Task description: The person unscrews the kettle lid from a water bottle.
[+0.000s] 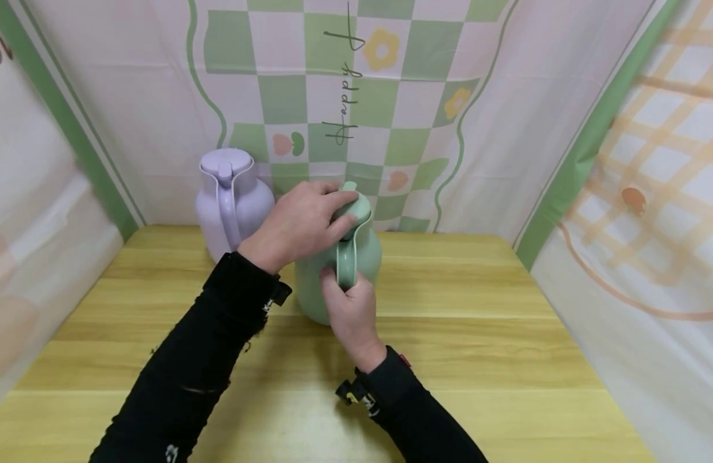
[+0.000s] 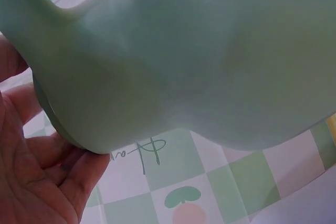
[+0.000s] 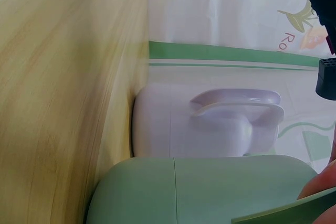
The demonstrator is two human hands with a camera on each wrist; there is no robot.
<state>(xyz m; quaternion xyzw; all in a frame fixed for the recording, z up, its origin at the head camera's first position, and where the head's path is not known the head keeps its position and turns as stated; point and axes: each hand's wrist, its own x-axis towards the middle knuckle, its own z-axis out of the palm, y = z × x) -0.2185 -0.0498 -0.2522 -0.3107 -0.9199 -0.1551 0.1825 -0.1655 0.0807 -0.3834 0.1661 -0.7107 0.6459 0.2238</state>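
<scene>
A light green thermos jug (image 1: pixel 317 292) stands upright on the wooden table. My left hand (image 1: pixel 301 222) holds its round lid (image 1: pixel 360 207) from the left, fingers over the top and thumb on the near side. In the left wrist view, these fingertips press against the rim of the jug (image 2: pixel 173 72). Lower down, my right hand (image 1: pixel 354 315) grips the jug's handle (image 1: pixel 346 260), thumb on its left side. In the right wrist view, the green jug (image 3: pixel 157 195) lies close before the camera, with part of a hand at the right edge.
A lavender thermos jug (image 1: pixel 227 206) of similar shape stands behind on the left, its handle facing me. The wooden table (image 1: pixel 478 360) reaches back to a hanging checked cloth (image 1: pixel 425 48). Further printed cloths (image 1: pixel 651 193) enclose both sides.
</scene>
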